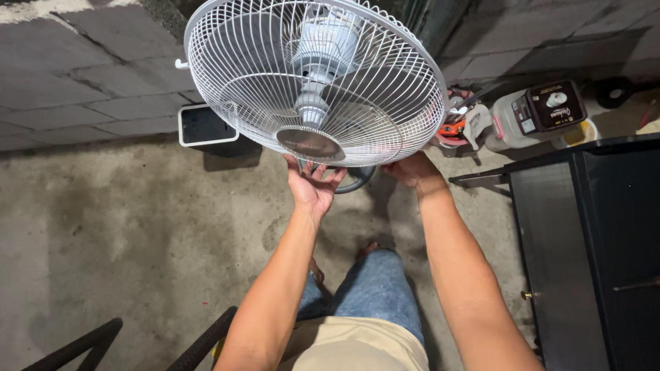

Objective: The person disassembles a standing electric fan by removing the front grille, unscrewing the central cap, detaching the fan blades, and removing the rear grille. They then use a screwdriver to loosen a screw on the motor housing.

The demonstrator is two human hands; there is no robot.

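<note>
**White wire fan cage held up between two bare hands**

Denim and a tan shirt hem fill the bottom centre of the frame, where the person's knee shows between two forearms reaching upward. At the bottom left two dark bars (96,343) are cut off by the edge, and what they belong to cannot be told.

Just above centre, the left hand (313,185) is raised palm up under the lower rim of the fan (313,82). Its fingers (323,175) are spread apart and curl up towards the rim; whether they touch it is hard to make out. To its right, the right hand (412,168) is pressed against the cage's lower right edge. Its fingertips are hidden behind the wire, so their grip cannot be told. A dark curved part (357,182) peeks out below the cage between the hands, mostly covered.

The fan itself fills the upper centre, tilted, its grey motor hub seen through the white grille with a dark round badge at the front. Its top is cut off by the frame.

On the right, a black cabinet (591,254) with a small brass knob runs off the edge. Farther back on the concrete floor (137,227), a white-rimmed dark box (203,127) lies at the left, partly behind the cage. At the upper right a pale jug (522,117) lies on its side, bearing a black rectangular label with a white oval, beside a half-hidden orange tool (452,129). Grey block wall (82,69) closes the top.
</note>
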